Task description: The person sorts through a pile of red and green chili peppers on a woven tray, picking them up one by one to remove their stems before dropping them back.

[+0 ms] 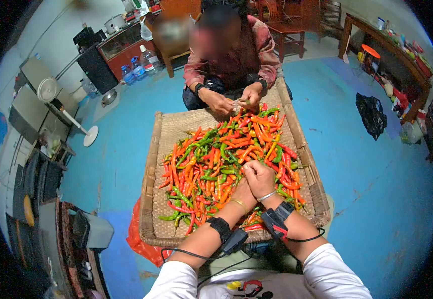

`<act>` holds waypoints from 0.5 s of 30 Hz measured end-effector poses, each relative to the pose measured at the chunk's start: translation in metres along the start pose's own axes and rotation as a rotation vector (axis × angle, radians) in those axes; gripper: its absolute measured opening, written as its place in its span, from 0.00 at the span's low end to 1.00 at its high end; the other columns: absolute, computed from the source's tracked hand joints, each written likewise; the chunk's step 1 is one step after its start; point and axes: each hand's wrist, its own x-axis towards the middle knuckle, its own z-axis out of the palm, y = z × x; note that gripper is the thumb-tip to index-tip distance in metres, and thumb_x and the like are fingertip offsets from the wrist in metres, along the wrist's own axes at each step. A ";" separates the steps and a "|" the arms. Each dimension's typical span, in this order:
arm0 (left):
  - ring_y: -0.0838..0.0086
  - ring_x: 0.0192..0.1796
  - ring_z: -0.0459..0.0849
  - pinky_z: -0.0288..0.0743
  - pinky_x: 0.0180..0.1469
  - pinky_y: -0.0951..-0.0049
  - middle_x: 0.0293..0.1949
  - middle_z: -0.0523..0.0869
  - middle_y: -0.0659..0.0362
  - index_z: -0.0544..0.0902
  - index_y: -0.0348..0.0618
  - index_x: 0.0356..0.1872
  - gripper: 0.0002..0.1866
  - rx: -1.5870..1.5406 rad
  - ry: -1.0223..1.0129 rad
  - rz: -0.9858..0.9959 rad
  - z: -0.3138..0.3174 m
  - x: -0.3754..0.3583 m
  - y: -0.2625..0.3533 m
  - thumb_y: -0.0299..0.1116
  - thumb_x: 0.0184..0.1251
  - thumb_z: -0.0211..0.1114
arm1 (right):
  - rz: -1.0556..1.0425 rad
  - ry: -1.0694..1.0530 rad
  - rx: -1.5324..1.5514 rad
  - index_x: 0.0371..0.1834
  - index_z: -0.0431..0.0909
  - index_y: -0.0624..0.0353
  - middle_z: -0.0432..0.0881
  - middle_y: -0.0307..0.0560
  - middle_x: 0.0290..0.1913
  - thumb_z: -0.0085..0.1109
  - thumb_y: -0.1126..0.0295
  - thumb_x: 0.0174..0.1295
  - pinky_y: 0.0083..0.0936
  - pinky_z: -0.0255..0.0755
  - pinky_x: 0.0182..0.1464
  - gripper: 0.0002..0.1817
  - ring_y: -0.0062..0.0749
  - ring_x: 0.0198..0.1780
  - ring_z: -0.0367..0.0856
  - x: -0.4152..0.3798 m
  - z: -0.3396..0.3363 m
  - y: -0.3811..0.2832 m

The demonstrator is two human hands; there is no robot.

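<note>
A heap of red, orange and green chili peppers [211, 164] covers much of a shallow woven basket [169, 127]. Low over the near right part of the heap, my two hands meet. My right hand [260, 178] is closed, its fingers curled down and inward; whatever they grip is hidden. My left hand [243, 191] lies against it on the left, with its fingers mostly out of sight behind the right hand. Straps with small black devices are on both my wrists.
Across the basket sits another person [271, 47], both hands together over the far edge of the heap. A red plastic bag [144, 241] lies by the basket's left side. A white fan [69, 112] stands left; a black bag [371, 115] lies right on the blue floor.
</note>
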 end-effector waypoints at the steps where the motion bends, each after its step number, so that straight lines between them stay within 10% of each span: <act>1: 0.56 0.45 0.71 0.64 0.46 0.62 0.41 0.74 0.47 0.72 0.40 0.39 0.15 0.017 0.087 0.050 -0.004 -0.002 0.004 0.35 0.52 0.49 | -0.008 -0.001 0.025 0.24 0.72 0.62 0.74 0.50 0.19 0.52 0.72 0.49 0.25 0.66 0.23 0.04 0.37 0.21 0.74 0.000 0.000 0.001; 15: 0.61 0.28 0.76 0.71 0.28 0.64 0.27 0.74 0.56 0.72 0.45 0.30 0.09 0.385 0.004 0.081 -0.054 -0.044 -0.026 0.34 0.47 0.56 | -0.026 -0.073 0.014 0.24 0.72 0.62 0.74 0.51 0.23 0.50 0.70 0.51 0.31 0.66 0.29 0.06 0.45 0.27 0.73 0.001 -0.001 0.006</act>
